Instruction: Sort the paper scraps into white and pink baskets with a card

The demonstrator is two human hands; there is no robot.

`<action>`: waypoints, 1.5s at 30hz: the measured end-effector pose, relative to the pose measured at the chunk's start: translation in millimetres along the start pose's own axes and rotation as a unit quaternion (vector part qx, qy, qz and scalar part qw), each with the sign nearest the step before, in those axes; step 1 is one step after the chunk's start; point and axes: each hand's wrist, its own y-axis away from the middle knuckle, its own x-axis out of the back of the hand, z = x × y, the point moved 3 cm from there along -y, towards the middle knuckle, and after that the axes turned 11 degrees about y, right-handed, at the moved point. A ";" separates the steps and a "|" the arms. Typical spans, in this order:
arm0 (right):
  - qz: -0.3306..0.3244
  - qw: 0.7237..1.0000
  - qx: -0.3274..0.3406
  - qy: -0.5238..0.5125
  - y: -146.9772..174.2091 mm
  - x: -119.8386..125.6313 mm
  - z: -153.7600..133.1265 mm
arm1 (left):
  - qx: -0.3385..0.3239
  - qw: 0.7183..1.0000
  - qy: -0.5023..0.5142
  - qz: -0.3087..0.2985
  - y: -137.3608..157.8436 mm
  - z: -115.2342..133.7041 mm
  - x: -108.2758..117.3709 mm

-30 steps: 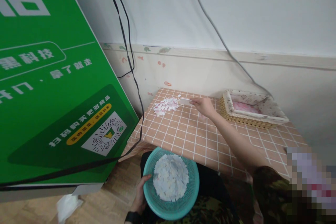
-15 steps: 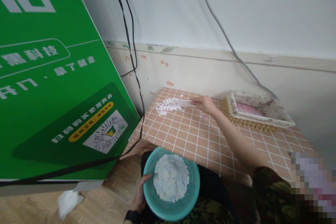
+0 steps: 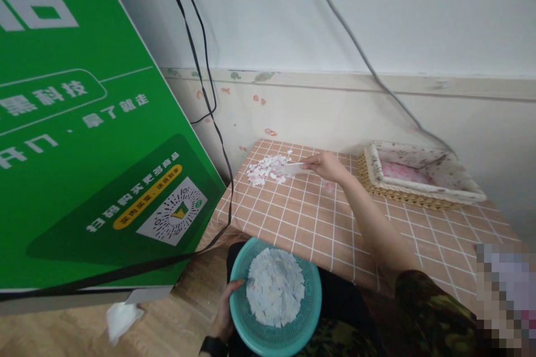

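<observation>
My left hand [image 3: 230,299] grips the left rim of a round teal plastic basket [image 3: 310,301] below the table's front edge. A heap of pale torn paper scraps [image 3: 276,287] lies in it. Over the table, my right hand [image 3: 326,165] pinches the end of a flat white strip like a card or scraper [image 3: 294,168]; its exact kind is unclear. The strip's far end meets a loose pile of white and pinkish paper scraps [image 3: 265,170] near the back left of the table.
A brown checked cloth covers the table [image 3: 322,217]. A wicker basket [image 3: 410,196] with a printed lining stands at the back right. Black cables [image 3: 205,83] hang beside a large green sign panel [image 3: 84,189]. A white bag [image 3: 122,321] lies on the floor.
The white strip has tipped slightly lower, its far end now against the right side of the scrap pile. My left hand keeps its hold on the teal basket. The view has shifted a little.
</observation>
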 end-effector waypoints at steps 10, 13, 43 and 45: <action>-0.058 0.998 -0.010 -0.022 6.2 10.4 11.5 | 0.011 1.000 -0.014 0.009 1.7 1.1 -8.4; -0.041 0.998 -0.024 -0.041 9.9 19.7 16.2 | 0.007 1.000 -0.016 0.011 1.5 1.2 -6.9; -0.106 0.992 -0.056 0.026 18.8 38.4 18.4 | -0.002 0.999 -0.030 0.034 0.5 1.8 -6.4; -0.088 0.994 -0.049 0.043 17.6 37.3 19.4 | -0.005 0.999 -0.029 0.037 0.6 2.0 -6.2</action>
